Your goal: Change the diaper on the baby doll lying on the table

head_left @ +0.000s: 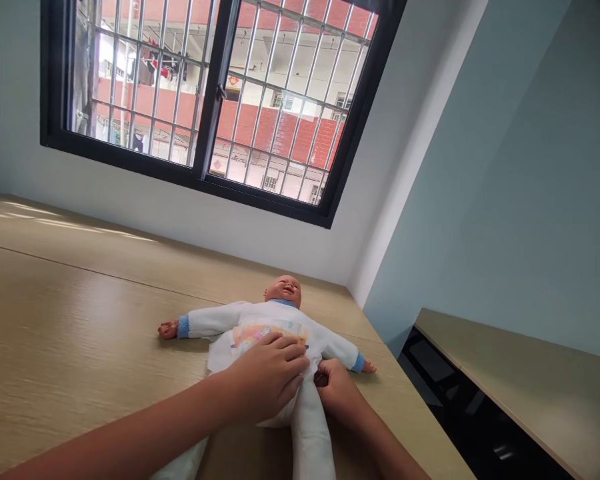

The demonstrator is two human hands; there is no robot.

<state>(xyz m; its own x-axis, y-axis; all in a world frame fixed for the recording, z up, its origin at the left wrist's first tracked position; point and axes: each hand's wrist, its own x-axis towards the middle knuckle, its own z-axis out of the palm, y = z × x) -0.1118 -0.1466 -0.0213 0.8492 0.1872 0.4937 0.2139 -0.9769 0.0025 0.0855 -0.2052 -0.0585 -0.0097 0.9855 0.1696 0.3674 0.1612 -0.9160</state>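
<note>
A baby doll [260,327] in a white suit with blue cuffs lies on its back on a light wooden table [80,313], arms spread, head towards the window. A patterned diaper [260,332] covers its belly. My left hand [270,380] lies over the doll's hips, fingers curled and pressing on the diaper's lower edge. My right hand [336,388] is closed at the doll's right side by the hip, pinching the diaper or the fabric there. The doll's white legs [310,433] run down towards me.
The table ends close to the doll's right, at a dark gap [450,393] before a second wooden surface [520,373]. A barred window [215,93] is in the wall behind. Pale blue walls meet in a corner at the right.
</note>
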